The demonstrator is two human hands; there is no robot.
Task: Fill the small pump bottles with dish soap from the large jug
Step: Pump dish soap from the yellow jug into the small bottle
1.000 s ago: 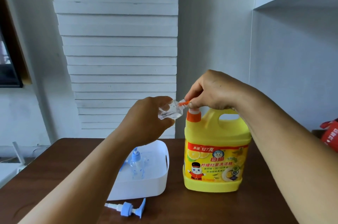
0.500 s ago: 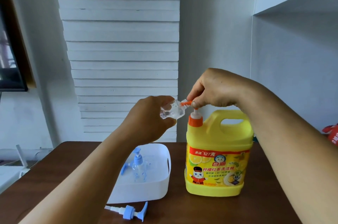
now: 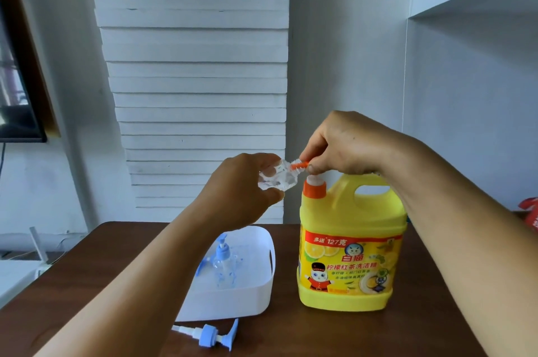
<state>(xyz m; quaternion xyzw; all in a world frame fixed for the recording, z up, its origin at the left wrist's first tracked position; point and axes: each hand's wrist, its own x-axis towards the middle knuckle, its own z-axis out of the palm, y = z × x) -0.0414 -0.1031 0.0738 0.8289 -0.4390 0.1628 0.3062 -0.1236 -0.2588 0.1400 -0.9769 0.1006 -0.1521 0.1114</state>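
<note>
Hands meet at the spout: the left hand (image 3: pixel 238 196) wraps its fingers around a small clear plastic bottle (image 3: pixel 278 179), tipped sideways with its mouth up against the orange pump nozzle (image 3: pixel 300 165) of the large yellow dish soap jug (image 3: pixel 350 243), while the right hand (image 3: pixel 343 147) has its fingers pinched down on that pump head. Little bottle looks light, thin-walled and likely slick once soapy, so a hold round its body suits it; the jug looks heavy and steady on the dark brown desk (image 3: pixel 279 333). More bottles wait in the white plastic tub (image 3: pixel 262 289), a loose blue pump top (image 3: pixel 211 334) lies near the front edge, with open room between.
</note>
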